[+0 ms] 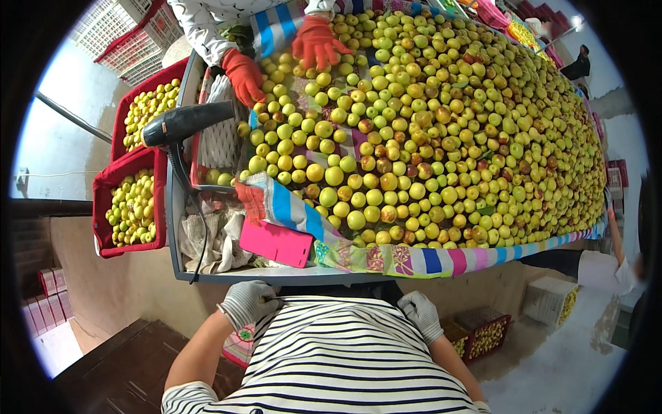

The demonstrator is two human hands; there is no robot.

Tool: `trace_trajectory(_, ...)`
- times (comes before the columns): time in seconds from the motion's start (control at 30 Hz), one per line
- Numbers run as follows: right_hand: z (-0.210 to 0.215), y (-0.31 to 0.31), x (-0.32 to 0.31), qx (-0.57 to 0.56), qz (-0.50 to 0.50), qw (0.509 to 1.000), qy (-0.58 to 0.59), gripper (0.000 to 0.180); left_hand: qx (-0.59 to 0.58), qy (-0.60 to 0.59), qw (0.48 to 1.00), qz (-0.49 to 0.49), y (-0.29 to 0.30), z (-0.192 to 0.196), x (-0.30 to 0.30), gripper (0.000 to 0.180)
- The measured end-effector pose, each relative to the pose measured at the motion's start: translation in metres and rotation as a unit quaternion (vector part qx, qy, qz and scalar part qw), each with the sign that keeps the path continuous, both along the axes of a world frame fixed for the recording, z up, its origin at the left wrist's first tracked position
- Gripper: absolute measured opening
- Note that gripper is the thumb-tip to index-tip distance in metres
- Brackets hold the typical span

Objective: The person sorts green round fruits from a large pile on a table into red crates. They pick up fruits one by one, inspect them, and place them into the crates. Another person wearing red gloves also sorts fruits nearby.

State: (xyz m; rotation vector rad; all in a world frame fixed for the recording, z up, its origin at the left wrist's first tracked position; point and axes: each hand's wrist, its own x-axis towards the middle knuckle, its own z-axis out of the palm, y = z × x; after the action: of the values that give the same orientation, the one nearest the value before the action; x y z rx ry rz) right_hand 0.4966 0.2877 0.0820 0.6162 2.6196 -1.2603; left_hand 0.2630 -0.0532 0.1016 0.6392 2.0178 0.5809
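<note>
Both my hands wear grey striped knit gloves and are at the front of my black-and-white striped shirt (331,345). My left hand (247,304) is closed at the left end of its hem; a small yellowish spot shows between the fingers. At the right end, my right hand (420,316) has curled fingers against the cloth, its fingertips partly hidden. Beyond my hands stands a grey-rimmed sorting table (296,277), heaped with yellow-green jujubes (441,138), some with brown patches. The jujubes lie on a colourful striped cloth (441,262).
Across the table a person's red-gloved hands (320,43) rest over the fruit. A black hair dryer (186,123), a pink phone case (276,243) and crumpled whitish cloth (224,238) sit at the left end. Red-lined crates (160,207) of jujubes stand beyond.
</note>
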Motion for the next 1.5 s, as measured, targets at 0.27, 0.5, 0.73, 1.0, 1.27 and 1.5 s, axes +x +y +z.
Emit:
trace_trajectory(0.27, 0.016, 0.032, 0.007, -0.158, -0.019, 0.987, -0.031, 0.019, -0.001, -0.141, 0.969, 0.204, 0.006, -0.013, 0.067, 0.026)
trace_trajectory(0.5, 0.028, 0.071, 0.034, -0.031, 0.015, 0.999, -0.017, 0.017, 0.099, -0.06, 0.941, 0.319, 0.061, -0.013, 0.064, 0.022)
trace_trajectory(0.73, 0.023, 0.112, 0.029, 0.113, 0.014, 0.993, -0.022, 0.017, 0.236, 0.2, 0.93, 0.201, 0.138, 0.003, 0.046, 0.017)
trace_trajectory(1.0, 0.061, 0.143, 0.007, 0.102, -0.086, 0.975, 0.175, 0.016, 0.269, 0.33, 0.876, 0.227, 0.179, -0.033, -0.069, 0.022)
trace_trajectory(1.27, 0.059, 0.255, -0.053, 0.422, -0.105, 0.892, -0.122, 0.074, 0.276, 0.319, 0.869, 0.257, 0.208, -0.064, -0.05, 0.017)
trace_trajectory(1.5, 0.042, 0.249, -0.103, 0.39, -0.174, 0.892, -0.151, 0.092, 0.28, 0.217, 0.893, 0.277, 0.206, -0.058, -0.042, 0.02)
